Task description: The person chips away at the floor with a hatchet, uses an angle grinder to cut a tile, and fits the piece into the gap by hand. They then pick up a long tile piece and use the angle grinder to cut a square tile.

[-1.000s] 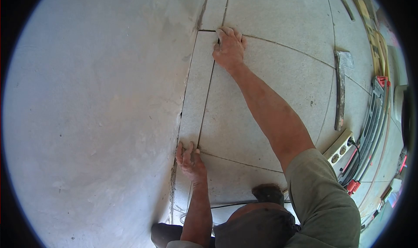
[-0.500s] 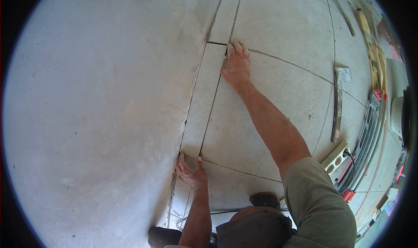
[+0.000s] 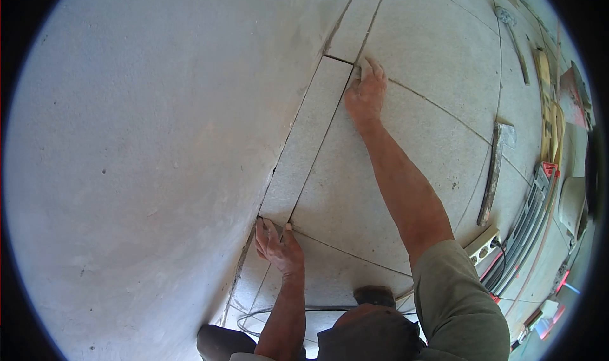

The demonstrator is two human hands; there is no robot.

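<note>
Grey stone-look tile covers the floor, and the piece being handled is a narrow tile (image 3: 307,142), a long strip lying flat on the floor with one long side against the plastered wall (image 3: 146,158). Its other long side runs along a big square tile (image 3: 380,190), with only a thin joint between them.

The left hand (image 3: 278,247) is at the strip's near end. The palm is down and the fingers are spread flat over the near corner and the joint there; nothing is gripped. The right hand (image 3: 366,93), on an outstretched arm, is at the strip's far end. It rests on the big tile just beside the strip, with bent fingertips on the far corner where the joints meet. It too holds nothing, only pressing on the surface.

Away from the strip, across the big tile, lies a long flat tool (image 3: 491,170) with a wide grey blade at its far end. Just beyond that are a white power strip (image 3: 483,245) and a bundle of dark rails (image 3: 530,218) with red ends. A pale cable (image 3: 273,310) loops over the floor short of the strip's near end, close to the left forearm. A dark shoe (image 3: 374,295) is planted on the floor near there as well.
</note>
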